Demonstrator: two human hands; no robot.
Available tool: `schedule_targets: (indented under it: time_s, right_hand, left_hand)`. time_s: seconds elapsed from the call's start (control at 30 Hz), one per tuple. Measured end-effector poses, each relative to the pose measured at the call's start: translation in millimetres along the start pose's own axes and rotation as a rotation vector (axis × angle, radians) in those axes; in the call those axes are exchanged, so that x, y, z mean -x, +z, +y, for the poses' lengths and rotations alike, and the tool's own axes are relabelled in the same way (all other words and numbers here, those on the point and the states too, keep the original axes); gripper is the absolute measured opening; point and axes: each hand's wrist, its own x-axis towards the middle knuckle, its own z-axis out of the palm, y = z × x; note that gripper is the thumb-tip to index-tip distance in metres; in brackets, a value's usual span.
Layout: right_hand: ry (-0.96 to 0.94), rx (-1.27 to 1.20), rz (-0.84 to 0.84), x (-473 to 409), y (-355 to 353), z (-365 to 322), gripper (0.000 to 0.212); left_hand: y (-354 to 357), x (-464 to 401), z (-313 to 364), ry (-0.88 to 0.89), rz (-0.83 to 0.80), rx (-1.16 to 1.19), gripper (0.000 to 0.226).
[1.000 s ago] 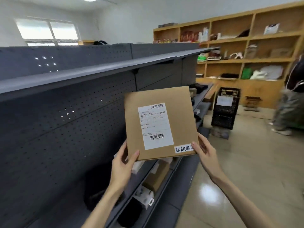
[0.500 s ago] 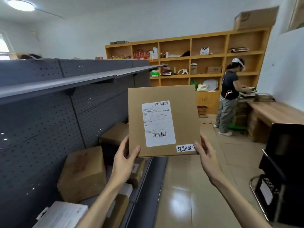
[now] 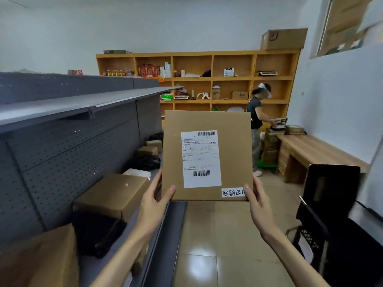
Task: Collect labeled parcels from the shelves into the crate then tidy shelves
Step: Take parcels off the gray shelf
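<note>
I hold the flat parcel (image 3: pixel 207 155) upright over the tiled aisle (image 3: pixel 207 245), my left hand (image 3: pixel 154 200) gripping its lower left corner, my right hand (image 3: pixel 256 200) its lower right. The black crate (image 3: pixel 323 235) stands at the aisle's right edge; its contents are hidden. Boxes (image 3: pixel 113 193) crowd the grey shelf (image 3: pixel 87 266) on my left.

Your left hand (image 3: pixel 152 206) and right hand (image 3: pixel 258 206) are bare, no gloves or rings visible. Both forearms show no sleeves. Nails look short, though blur makes that uncertain.
</note>
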Motion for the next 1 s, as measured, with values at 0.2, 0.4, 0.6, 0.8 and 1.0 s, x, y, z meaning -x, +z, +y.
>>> schedule_targets:
  time_s: [0.2, 0.4, 0.6, 0.8, 1.0]
  right_hand:
    - [0.006, 0.098, 0.025, -72.5, 20.7, 21.7, 0.047]
    - [-0.009, 0.085, 0.065, -155.3, 44.9, 38.1, 0.045]
    - [-0.010, 0.096, 0.109, -211.2, 50.6, 67.1, 0.039]
    - [0.002, 0.109, 0.110, -278.8, 59.2, 106.6, 0.040]
    - [0.061, 0.138, 0.075, -369.0, 54.3, 167.1, 0.054]
  left_hand:
    - [9.2, -78.7, -37.1, 0.009, -0.020, 0.050, 0.062]
    - [23.1, -172.3, -57.1, 0.072, -0.056, 0.107, 0.056]
    - [43.5, -241.3, -89.7, 0.051, -0.124, 0.127, 0.062]
    - [64.9, -307.3, -135.1, -0.010, -0.111, 0.163, 0.068]
    - [104.0, -385.4, -178.4, -0.027, -0.079, 0.149, 0.055]
